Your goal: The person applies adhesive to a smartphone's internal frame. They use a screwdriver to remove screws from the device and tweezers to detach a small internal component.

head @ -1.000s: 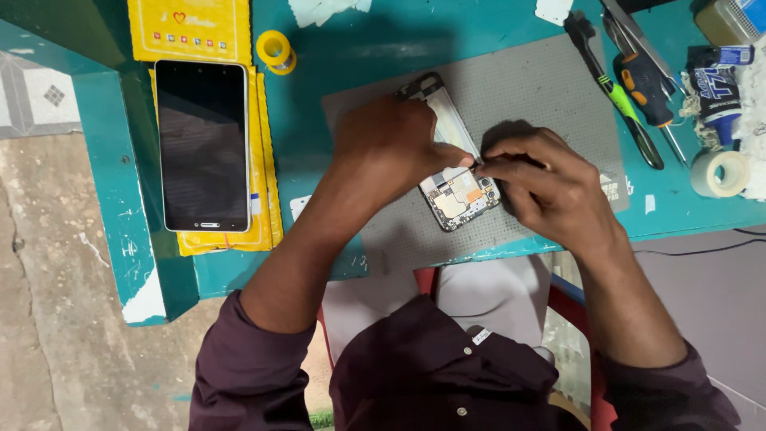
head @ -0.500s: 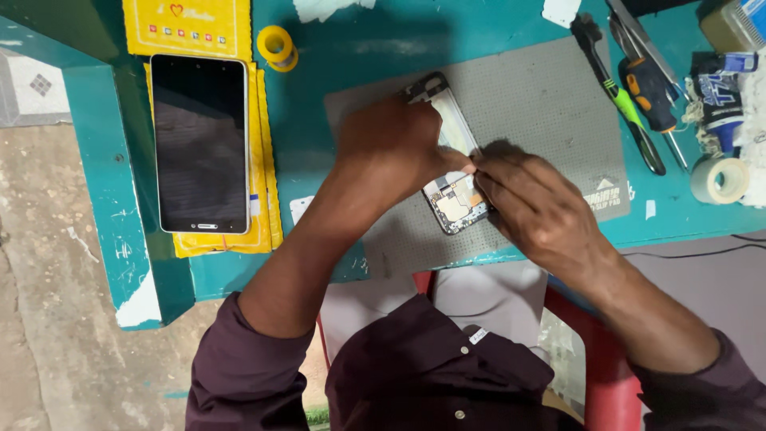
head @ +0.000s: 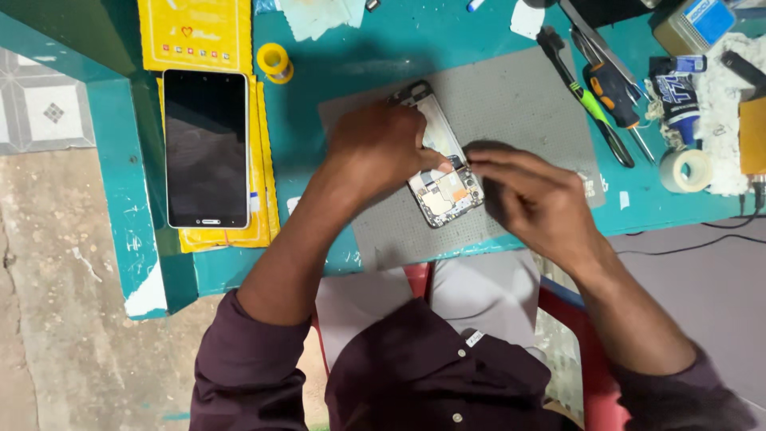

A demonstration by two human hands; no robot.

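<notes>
An opened phone (head: 444, 190) with its circuit board bared lies on a grey work mat (head: 527, 96). My left hand (head: 381, 148) lies over the phone's upper half and holds it down, fingertips at the board's edge. My right hand (head: 533, 199) is beside the phone on the right. Its fingers are drawn together and reach the board's top right corner. The hand is blurred, so I cannot make out whether anything is pinched between the fingers.
A dark phone screen panel (head: 206, 148) rests on yellow packets (head: 265, 172) at the left of the teal table (head: 343, 56). A small yellow roll (head: 275, 61), screwdrivers (head: 592, 102), a glue tube (head: 677, 94) and a tape roll (head: 686, 170) lie around the mat.
My right hand has shifted slightly up and left along the board, its fingers now bunched at the board's top corner. The left hand stays on the phone.
</notes>
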